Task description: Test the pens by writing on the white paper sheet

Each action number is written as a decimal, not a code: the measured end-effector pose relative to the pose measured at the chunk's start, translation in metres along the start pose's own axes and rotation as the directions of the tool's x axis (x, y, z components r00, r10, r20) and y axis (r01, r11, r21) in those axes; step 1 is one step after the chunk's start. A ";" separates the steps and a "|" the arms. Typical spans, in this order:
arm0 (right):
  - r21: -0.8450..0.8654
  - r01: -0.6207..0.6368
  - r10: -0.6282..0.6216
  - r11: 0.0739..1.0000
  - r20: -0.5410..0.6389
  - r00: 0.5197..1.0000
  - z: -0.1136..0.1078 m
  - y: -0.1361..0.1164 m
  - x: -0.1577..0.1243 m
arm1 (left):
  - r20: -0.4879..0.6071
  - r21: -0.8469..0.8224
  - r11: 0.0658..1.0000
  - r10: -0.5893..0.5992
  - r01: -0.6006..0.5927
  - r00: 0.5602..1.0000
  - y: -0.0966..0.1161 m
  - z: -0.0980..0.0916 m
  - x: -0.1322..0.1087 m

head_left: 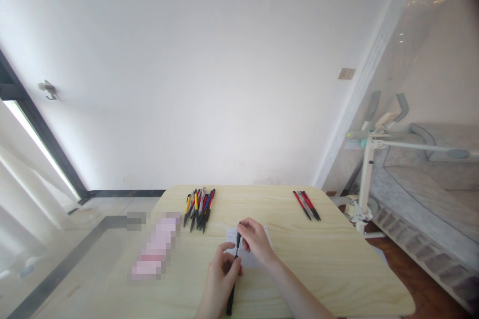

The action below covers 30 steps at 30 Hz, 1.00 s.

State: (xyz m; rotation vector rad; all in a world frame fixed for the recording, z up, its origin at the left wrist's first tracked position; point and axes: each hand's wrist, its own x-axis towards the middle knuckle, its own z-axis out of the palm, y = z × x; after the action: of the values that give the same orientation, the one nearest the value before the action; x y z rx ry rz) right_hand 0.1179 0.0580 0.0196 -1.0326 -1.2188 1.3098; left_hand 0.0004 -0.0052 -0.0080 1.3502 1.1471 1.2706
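Observation:
My left hand is closed around the long black barrel of a pen, which slants down toward the table's near edge. Just above it, the fingertips of my right hand pinch a shorter black pen part. A thin dark piece joins the two black parts between my hands; whether the shorter one is a cap or the tip section I cannot tell. Under both hands lies a white sheet of paper, partly covered, with faint marks on it.
A pile of pens in yellow, red, grey, blue and black lies at the table's back left. Several red, grey and black pens lie back right. The wooden table faces a white wall. Exercise equipment stands right; a pixelated pink patch is left.

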 end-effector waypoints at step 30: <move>-0.030 -0.033 0.034 0.999 0.029 0.999 0.000 0.006 -0.007 | 0.000 -0.038 0.999 -0.030 0.030 1.000 0.002 0.001 0.001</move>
State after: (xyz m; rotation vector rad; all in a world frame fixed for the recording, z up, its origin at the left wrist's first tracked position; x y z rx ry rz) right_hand 0.1175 0.0514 0.0137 -1.0622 -1.2508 1.3410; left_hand 0.0014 -0.0041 -0.0060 1.3002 1.1344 1.2650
